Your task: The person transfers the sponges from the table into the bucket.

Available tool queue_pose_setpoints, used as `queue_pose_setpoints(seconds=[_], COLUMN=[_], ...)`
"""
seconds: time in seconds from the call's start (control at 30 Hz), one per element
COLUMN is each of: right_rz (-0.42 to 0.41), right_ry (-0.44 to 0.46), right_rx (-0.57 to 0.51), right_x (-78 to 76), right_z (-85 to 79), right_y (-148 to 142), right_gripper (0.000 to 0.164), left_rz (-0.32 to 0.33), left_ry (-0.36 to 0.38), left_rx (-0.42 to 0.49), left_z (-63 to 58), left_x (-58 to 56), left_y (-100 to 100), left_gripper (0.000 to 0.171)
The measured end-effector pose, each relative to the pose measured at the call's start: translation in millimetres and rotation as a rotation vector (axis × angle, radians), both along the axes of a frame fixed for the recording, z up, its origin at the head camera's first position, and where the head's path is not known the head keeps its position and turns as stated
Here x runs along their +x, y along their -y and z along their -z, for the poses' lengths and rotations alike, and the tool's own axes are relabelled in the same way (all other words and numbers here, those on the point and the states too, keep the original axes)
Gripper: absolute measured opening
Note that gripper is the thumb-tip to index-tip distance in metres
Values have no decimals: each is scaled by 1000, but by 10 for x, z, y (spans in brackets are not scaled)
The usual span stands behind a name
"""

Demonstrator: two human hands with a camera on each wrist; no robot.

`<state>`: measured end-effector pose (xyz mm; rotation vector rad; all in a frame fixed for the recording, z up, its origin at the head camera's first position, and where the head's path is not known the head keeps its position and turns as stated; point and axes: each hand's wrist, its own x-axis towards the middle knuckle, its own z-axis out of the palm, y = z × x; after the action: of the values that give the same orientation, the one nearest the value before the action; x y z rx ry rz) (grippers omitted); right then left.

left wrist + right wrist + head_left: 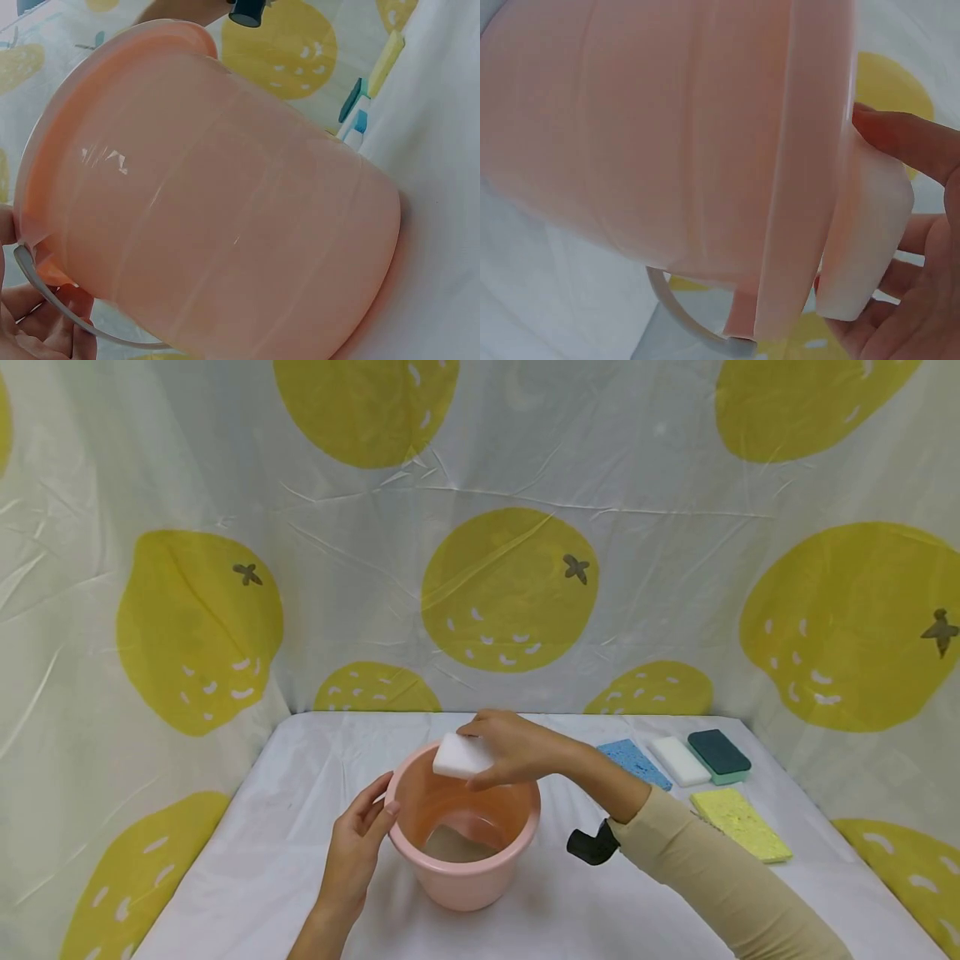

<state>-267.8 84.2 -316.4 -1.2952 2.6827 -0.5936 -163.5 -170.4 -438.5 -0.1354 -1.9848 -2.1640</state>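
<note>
A pink bucket [465, 885] stands upright on the white cloth. My left hand [356, 843] grips its rim at the left, thumb on the edge and fingers against the outside, near the grey handle [82, 322]. Above the bucket's mouth, my right hand [517, 747] holds a white sponge [461, 756] between thumb and fingers. In the right wrist view, the white sponge [866, 232] shows just past the rim, partly hidden by it. A flat grey-brown piece [453, 845] lies inside the bucket; its kind cannot be told.
To the right lie a blue sponge [633, 763], another white sponge [679, 761], a green sponge with a dark scouring side [720, 756] and a yellow sponge [742, 822]. A black device [594, 843] hangs under the right wrist. Lemon-print curtains [510, 589] enclose the back and sides.
</note>
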Motion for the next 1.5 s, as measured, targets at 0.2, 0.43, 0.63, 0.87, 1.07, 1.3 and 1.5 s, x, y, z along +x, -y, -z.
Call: queue_pose_setpoints(seconds=[0.2, 0.43, 0.63, 0.87, 1.07, 1.3, 1.5], right_rz=[-37, -52, -33, 8, 82, 149, 233], right_ry=[-21, -61, -52, -54, -18, 20, 28], right_rx=[26, 7, 13, 19, 0, -45, -53], right_x=[1, 18, 24, 19, -2, -23, -36], right_z=[-20, -52, -47, -45, -16, 21, 79], right_y=[-5, -63, -143, -281, -472, -755, -1017], right_gripper=[75, 67, 64, 64, 67, 69, 72], left_rz=[4, 5, 1, 2, 6, 4, 8], left_ry=[-6, -6, -2, -4, 0, -10, -24], left_rx=[11, 6, 4, 9, 14, 5, 7], left_z=[5, 14, 18, 34, 29, 35, 32], left_x=[2, 0, 0, -11, -8, -11, -13], left_y=[7, 14, 12, 20, 17, 11, 17], left_gripper=[47, 47, 47, 46, 46, 47, 47])
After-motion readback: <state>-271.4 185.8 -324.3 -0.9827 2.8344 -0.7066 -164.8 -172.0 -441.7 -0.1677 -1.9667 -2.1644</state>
